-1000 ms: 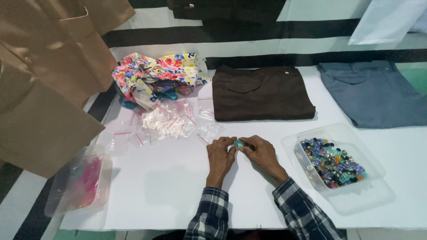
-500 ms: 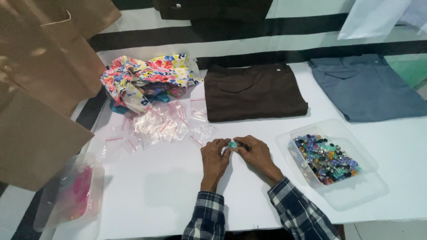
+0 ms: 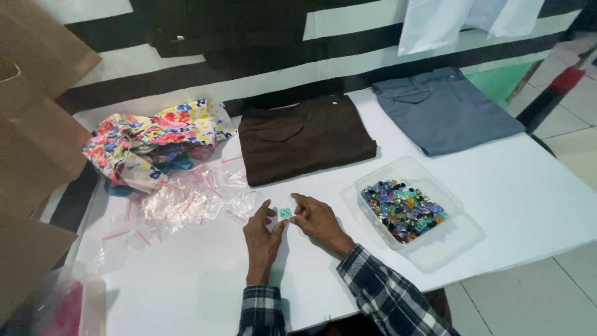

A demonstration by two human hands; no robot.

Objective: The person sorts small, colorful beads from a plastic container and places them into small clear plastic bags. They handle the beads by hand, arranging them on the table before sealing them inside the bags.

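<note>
My left hand (image 3: 261, 239) and my right hand (image 3: 317, 221) meet over the white table (image 3: 186, 292), both pinching a small teal gem-like piece (image 3: 285, 213) between their fingertips. To the right of my right hand stands a clear plastic tub (image 3: 411, 208) filled with several colourful faceted beads. A heap of small clear zip bags (image 3: 186, 199) lies just left of my left hand. Both wrists wear dark plaid sleeves.
Folded brown trousers (image 3: 305, 140) and folded grey-blue trousers (image 3: 444, 109) lie at the table's far side. A floral cloth bundle (image 3: 152, 140) sits far left. Brown paper bags (image 3: 37, 124) hang at the left; a clear bag with pink contents (image 3: 59, 308) is at the near-left corner.
The camera has tilted and shifted, so the scene sits differently in view. My hands stay together on the small teal piece; my left fingers are spread a little more.
</note>
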